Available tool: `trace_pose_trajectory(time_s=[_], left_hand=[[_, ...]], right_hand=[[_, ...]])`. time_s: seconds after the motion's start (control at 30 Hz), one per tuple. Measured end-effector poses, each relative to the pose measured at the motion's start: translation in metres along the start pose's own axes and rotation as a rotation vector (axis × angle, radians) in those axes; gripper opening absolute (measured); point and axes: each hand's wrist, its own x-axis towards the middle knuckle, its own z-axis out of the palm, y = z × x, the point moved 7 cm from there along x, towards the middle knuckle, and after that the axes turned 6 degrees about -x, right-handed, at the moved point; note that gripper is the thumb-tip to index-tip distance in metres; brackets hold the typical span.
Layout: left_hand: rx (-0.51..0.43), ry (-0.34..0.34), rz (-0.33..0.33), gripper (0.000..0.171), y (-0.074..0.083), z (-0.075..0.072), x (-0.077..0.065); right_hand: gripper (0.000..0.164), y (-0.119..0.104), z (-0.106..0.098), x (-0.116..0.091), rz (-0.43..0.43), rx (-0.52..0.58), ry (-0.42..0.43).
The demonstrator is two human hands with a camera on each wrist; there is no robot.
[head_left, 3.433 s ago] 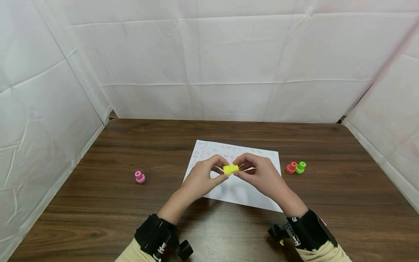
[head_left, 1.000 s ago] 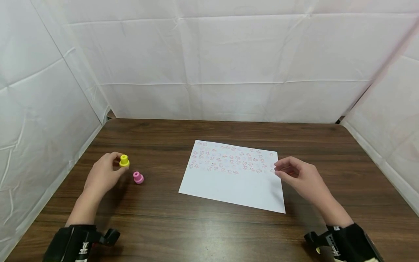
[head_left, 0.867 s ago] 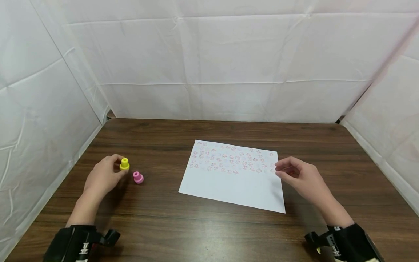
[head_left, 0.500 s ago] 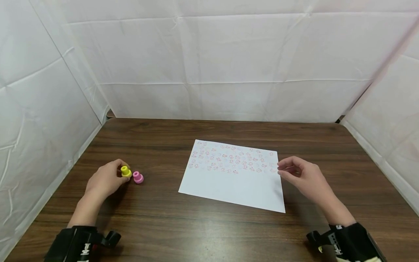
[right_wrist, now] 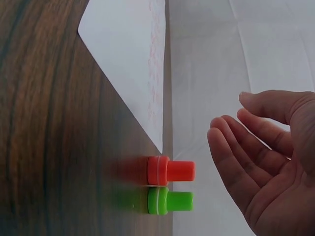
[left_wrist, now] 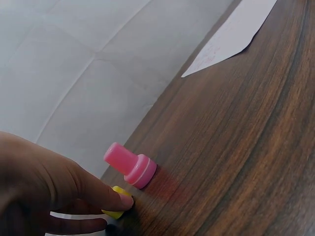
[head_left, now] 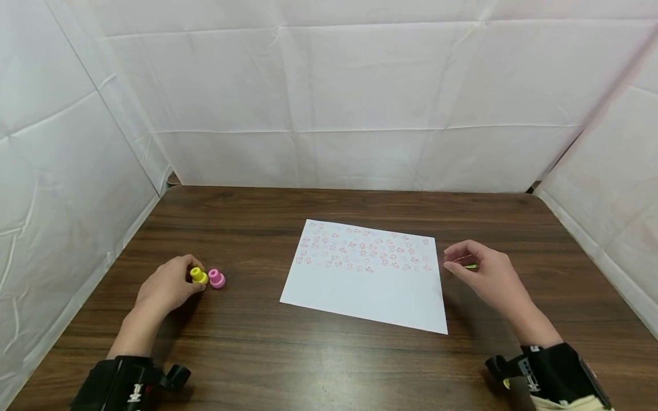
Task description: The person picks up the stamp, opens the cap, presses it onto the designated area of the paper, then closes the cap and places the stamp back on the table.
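Observation:
At the left of the table my left hand pinches a small yellow stamp between thumb and fingers, down at the tabletop. A pink stamp stands upright right beside it, knob up. Most of the yellow one is hidden by the thumb in the left wrist view. My right hand holds nothing; its fingers are loosely bent, thumb apart. It hovers near a red stamp and a green stamp, which stand side by side. In the head view that hand covers the red one and nearly all of the green one.
A white paper sheet lies slightly turned on the brown wooden table, its upper half covered with small red prints. White sheeting encloses the table at the back and both sides.
My left hand carried the yellow stamp from over the paper to the left, then lowered it beside the pink one. My right hand let go of it and moved right, over the red and green stamps.

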Motion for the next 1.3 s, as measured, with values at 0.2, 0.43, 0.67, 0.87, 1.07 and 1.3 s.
trace_pose_trajectory(time_s=[0.2,0.43,0.67,0.87,1.07,1.3], left_hand=[[0.006,0.003,0.004,0.038,-0.002,0.002,0.001],[0.0,-0.003,0.015,0.04,-0.001,0.002,0.0],[-0.017,0.002,0.03,0.043,0.0,-0.001,-0.006],[-0.039,0.003,0.054,0.045,0.001,-0.004,-0.009],[-0.04,0.034,0.077,0.045,0.002,-0.01,-0.015],[-0.048,0.084,0.111,0.046,0.008,-0.018,-0.024]], right_hand=[[0.024,0.011,0.0,0.003,0.073,-0.023,-0.008],[0.028,0.019,0.002,0.006,0.111,-0.074,0.006],[0.031,0.025,0.006,0.008,0.129,-0.091,0.004],[0.032,0.027,0.008,0.007,0.122,-0.114,0.019],[0.04,0.028,0.012,0.007,0.106,-0.181,0.0],[0.033,0.033,0.021,0.007,0.108,-0.239,-0.066]])
